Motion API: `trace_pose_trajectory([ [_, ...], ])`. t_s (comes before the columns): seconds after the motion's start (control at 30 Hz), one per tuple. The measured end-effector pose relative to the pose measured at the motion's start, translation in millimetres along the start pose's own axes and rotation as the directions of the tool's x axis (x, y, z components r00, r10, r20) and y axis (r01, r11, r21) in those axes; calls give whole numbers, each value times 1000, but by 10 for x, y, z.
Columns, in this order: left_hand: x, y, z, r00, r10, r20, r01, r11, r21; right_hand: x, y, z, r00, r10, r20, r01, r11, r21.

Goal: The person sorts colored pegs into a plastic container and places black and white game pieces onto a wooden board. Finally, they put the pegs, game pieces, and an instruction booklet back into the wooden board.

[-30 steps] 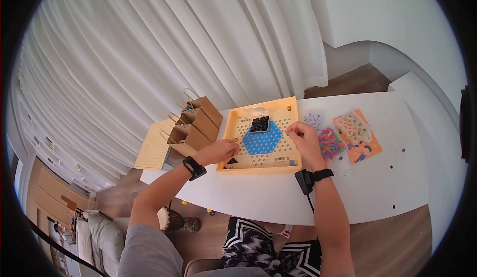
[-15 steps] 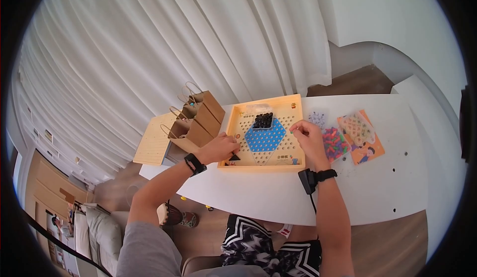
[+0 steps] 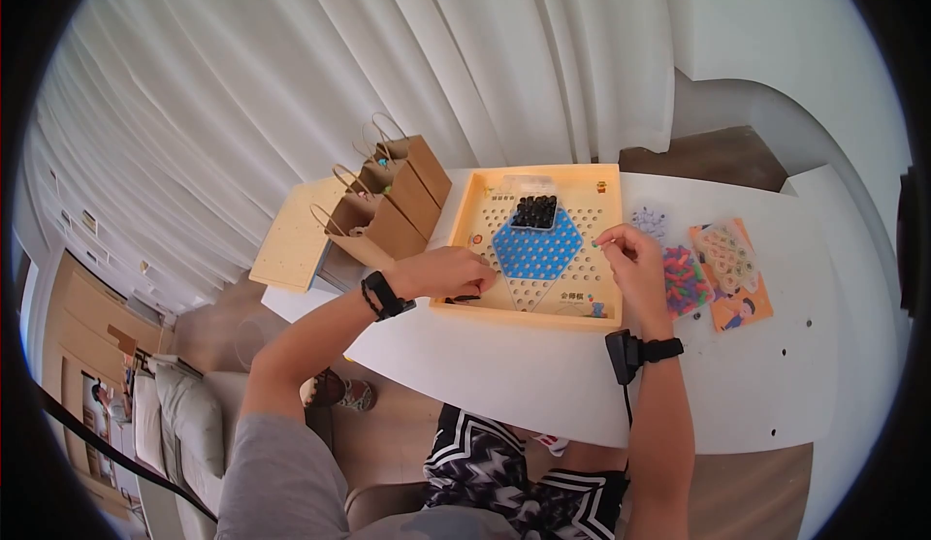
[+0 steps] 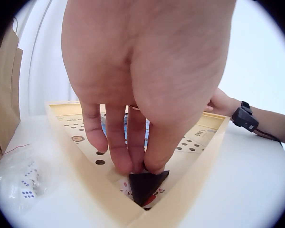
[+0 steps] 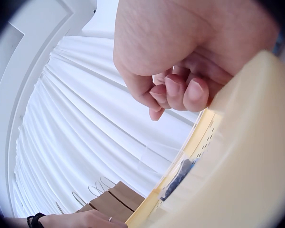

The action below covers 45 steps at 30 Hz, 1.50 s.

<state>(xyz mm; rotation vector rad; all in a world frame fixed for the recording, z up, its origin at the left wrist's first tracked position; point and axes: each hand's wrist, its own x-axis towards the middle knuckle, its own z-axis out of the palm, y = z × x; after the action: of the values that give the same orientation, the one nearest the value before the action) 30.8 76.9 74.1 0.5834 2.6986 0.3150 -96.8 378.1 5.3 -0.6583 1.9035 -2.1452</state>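
My left hand [image 3: 456,273] reaches into the near left corner of a wooden hole-board game tray [image 3: 611,239]. Its thumb and fingertips pinch the upper edge of a black triangular piece [image 4: 147,186], which stands in that corner over a printed picture. Over the tray's right rim my right hand [image 3: 635,259] is bent, its fingers [image 5: 173,90] curled close together; whether something sits between them I cannot tell. A blue hexagon [image 3: 536,254] marks the tray's middle, and on its far edge stands a clear box of black pegs [image 3: 533,212].
Brown paper bags [image 3: 388,210] and a wooden board [image 3: 296,235] stand left of the tray. To the right lie white pieces [image 3: 650,222], colourful pegs [image 3: 686,283] and an orange booklet [image 3: 742,309]. A plastic bag of dice [image 4: 23,183] lies beside the tray's left wall.
The head view has shifted, so the tray appears farther right and higher. My left hand has lifted slightly at the near left corner, where the black piece shows; the right hand stays by the right rim.
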Motion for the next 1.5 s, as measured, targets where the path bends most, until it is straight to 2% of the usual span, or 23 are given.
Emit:
trace_pose_trajectory([
  [0.03,-3,-21,22,1000,-4,-5,4,1000,-16,6,11,2,1000,10,11,-10,1000,-9],
  [0.1,-24,-88,61,997,74,-31,-77,987,-142,15,36,7,1000,-22,2,23,997,-78],
  [0.23,-25,-189,73,991,130,-18,-131,968,-213,-5,-16,30,1000,13,-4,-13,993,-120],
  [0.3,-45,-220,43,988,136,71,-120,973,-195,-12,-21,29,999,49,-17,-51,991,-124],
  [0.33,-56,-245,40,989,135,64,-119,971,-207,-14,-12,27,998,56,-9,-56,990,-132],
  [0.4,-74,-294,50,986,163,45,-159,984,-76,-16,5,27,999,43,-26,-46,987,-153],
  [0.5,-105,-315,78,982,191,-5,-191,981,-36,-41,-49,46,997,72,-37,-76,986,-147],
  [0.6,-115,-364,61,980,200,-16,-200,969,-144,-54,-71,46,997,67,-35,-72,984,-161],
  [0.73,-167,-398,15,972,225,-72,-234,955,-180,-77,-120,76,990,116,-76,-130,967,-219],
  [0.8,-190,-402,30,967,246,-65,-253,958,-135,-85,-119,85,994,74,-84,-94,959,-268],
  [1.03,-145,-407,122,952,307,-17,-307,944,-120,-99,-117,89,992,80,-98,-103,959,-265],
  [1.1,-135,-401,112,943,331,-32,-332,942,-54,-106,-119,90,990,88,-109,-114,960,-257],
  [1.23,-137,-419,108,933,356,-43,-359,931,-68,-109,-114,79,991,82,-106,-110,951,-288],
  [1.3,-125,-431,91,941,337,33,-331,936,-119,-114,-121,70,992,78,-104,-105,949,-296],
  [1.43,-129,-412,43,958,286,15,-279,944,-177,-116,-134,79,991,82,-107,-109,955,-275],
  [1.5,-131,-450,81,956,249,-154,-271,952,-143,-107,-146,92,991,91,-99,-112,964,-242],
])
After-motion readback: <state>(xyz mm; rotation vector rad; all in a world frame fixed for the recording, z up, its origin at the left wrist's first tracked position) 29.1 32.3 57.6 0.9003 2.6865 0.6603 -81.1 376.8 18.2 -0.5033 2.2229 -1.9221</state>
